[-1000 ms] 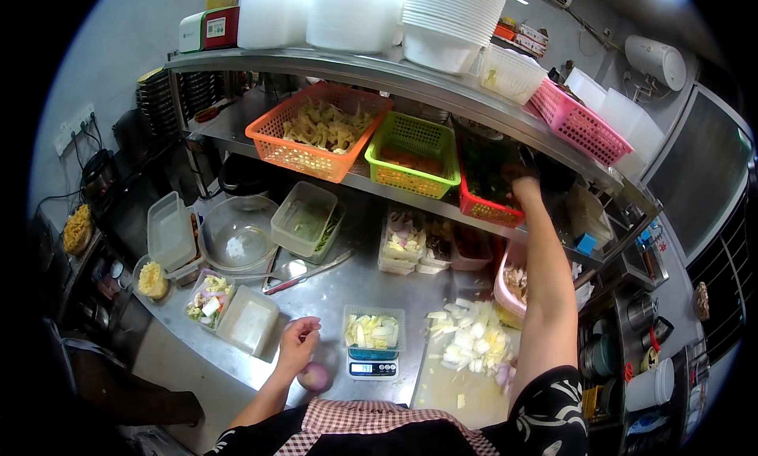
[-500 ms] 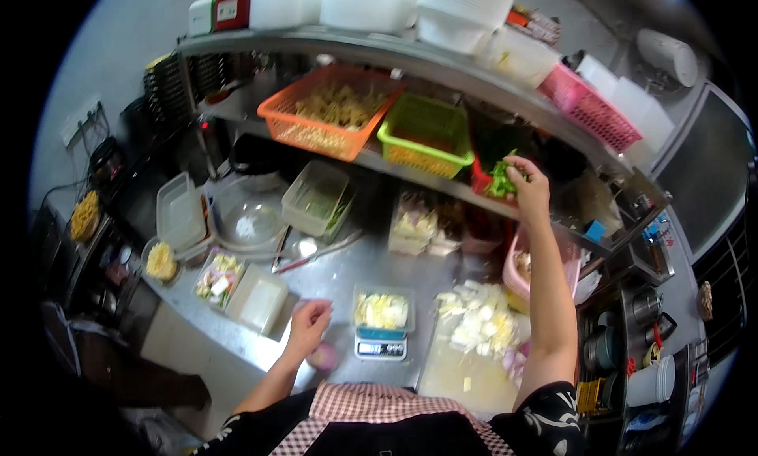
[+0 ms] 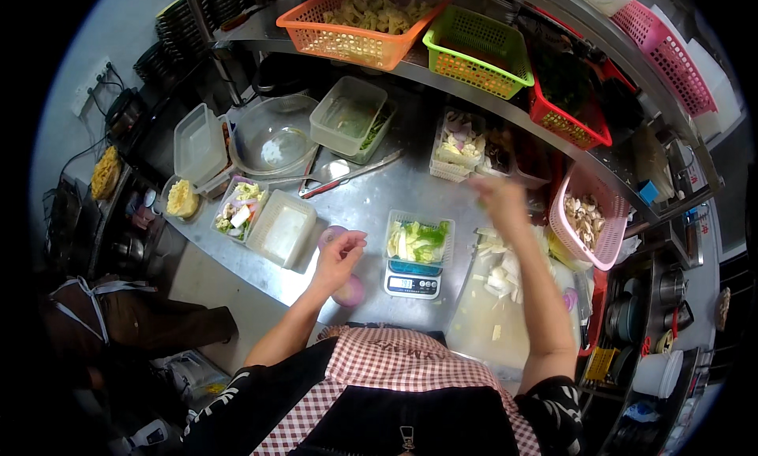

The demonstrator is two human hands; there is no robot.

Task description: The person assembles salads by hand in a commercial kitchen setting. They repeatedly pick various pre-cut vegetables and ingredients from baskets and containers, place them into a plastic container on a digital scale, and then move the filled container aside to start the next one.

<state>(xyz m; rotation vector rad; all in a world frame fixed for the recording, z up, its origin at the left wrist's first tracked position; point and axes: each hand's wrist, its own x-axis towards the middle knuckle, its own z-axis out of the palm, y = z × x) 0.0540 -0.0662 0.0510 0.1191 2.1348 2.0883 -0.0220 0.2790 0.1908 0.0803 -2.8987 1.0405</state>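
My right hand (image 3: 501, 202) is over the counter, between the scale and the mushroom basket, smeared by motion. A trace of green shows near its fingertips, but its grip is unclear. Loosely bent, with fingers apart and nothing in it, my left hand (image 3: 339, 260) hovers beside two purple onions (image 3: 347, 291). A clear plastic container (image 3: 453, 251) stands on a small digital kitchen scale (image 3: 412, 288) in front of me. Pale chopped cabbage and bright green leaf pieces (image 3: 426, 239) fill it. To its right, cut white vegetable pieces (image 3: 501, 274) lie on a cutting board (image 3: 482, 330).
Orange (image 3: 347, 45), green (image 3: 478, 65) and red baskets (image 3: 564, 116) sit on the shelf above. A pink mushroom basket (image 3: 592, 239) stands right. Left are a glass bowl (image 3: 272, 144), tongs (image 3: 347, 177) and plastic tubs (image 3: 280, 227). Another person's legs (image 3: 150, 314) show at lower left.
My right hand has come down from the red basket, where it held green leaves. Green pieces now lie in the container on the scale. The whole view has shifted; my left hand stays near the onions.
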